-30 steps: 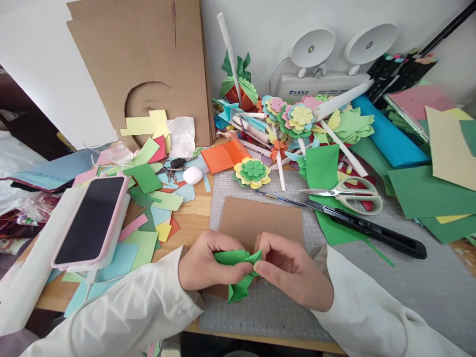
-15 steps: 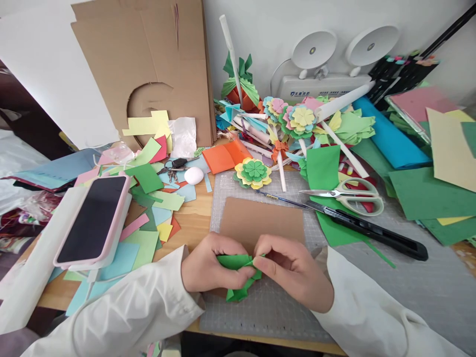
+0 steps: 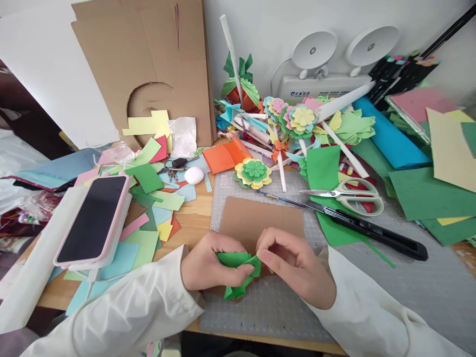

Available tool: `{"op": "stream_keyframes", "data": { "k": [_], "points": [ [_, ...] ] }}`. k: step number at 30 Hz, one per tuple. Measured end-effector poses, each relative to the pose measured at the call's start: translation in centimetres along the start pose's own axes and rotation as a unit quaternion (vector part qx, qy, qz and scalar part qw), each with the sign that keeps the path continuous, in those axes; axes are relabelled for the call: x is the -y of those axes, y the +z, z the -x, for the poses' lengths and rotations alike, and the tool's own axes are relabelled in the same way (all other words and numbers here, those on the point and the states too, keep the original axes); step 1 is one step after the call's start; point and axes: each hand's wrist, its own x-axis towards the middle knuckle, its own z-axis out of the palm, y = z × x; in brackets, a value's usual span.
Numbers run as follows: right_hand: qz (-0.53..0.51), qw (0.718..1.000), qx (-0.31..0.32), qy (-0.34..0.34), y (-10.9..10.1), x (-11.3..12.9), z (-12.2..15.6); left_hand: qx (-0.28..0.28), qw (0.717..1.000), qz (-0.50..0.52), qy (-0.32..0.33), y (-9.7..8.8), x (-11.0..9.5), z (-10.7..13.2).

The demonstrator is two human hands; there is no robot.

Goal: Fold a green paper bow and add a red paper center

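Wooden counter observed against a white wall, with a grey cutting mat as the reference point. Over the mat's near part, the left hand grips a crumpled, folded green paper, thumb pressed across it. The right hand pinches the paper's right tip between thumb and fingertips.

Change noted: compared with half a second ago, the right hand sits slightly higher and farther to the right, with the pinched tip drawn out a little more; the left hand has hardly moved. In my judgement, shaping of that corner is under way and the left hand serves as the anchor. Folds beneath the fingers are hidden and could not be inspected.

Beneath the hands, a brown cardboard sheet lies on the mat. At the mat's far edge rests a layered paper flower. On its right part, scissors and a black cutter lie over a green sheet, crowding the space beside the right hand; neither touches it. Left of the mat: paper scraps, a white egg-shaped object and a phone. Behind it, a cardboard panel leans upright.
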Motion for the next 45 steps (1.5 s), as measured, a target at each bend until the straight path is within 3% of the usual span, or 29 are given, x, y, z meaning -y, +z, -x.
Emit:
{"op": "stream_keyframes", "data": {
  "k": [8,12,17,20,24,29,33,41,45],
  "points": [
    [-0.006,0.999,-0.039,-0.026,-0.1,-0.5,0.1,-0.004,0.997,0.039,-0.059,-0.3,-0.3,-0.4],
    [-0.012,0.999,-0.039,-0.024,-0.1,-0.7,-0.2,-0.043,0.996,0.052,-0.053,-0.6,-0.3,-0.6],
    [0.013,1.0,-0.015,0.001,0.0,-0.5,-0.1,-0.049,0.996,0.059,-0.036,-0.6,-0.2,-0.5],
    [-0.001,0.998,-0.056,-0.03,-0.2,-0.7,-0.1,-0.068,0.989,0.129,-0.019,-0.6,-0.1,-0.6],
    [-0.03,0.992,-0.113,-0.047,-0.4,-1.2,-0.1,-0.017,0.967,0.252,-0.019,-0.9,0.2,-0.7],
    [-0.028,0.991,-0.128,-0.034,-0.5,-1.2,-0.4,-0.022,0.97,0.241,-0.012,-1.0,0.3,-0.8],
    [-0.006,0.993,-0.113,-0.028,-0.6,-0.7,-0.4,-0.001,0.965,0.261,-0.004,-0.9,0.0,-0.8],
    [-0.004,0.997,-0.072,0.005,0.1,-1.4,-0.1,-0.007,0.984,0.176,-0.017,-1.0,-0.2,-0.8],
    [-0.011,0.997,-0.057,-0.05,-0.4,-0.9,-0.1,-0.01,0.981,0.194,-0.022,-1.3,-0.5,-0.7]
  ]
}}
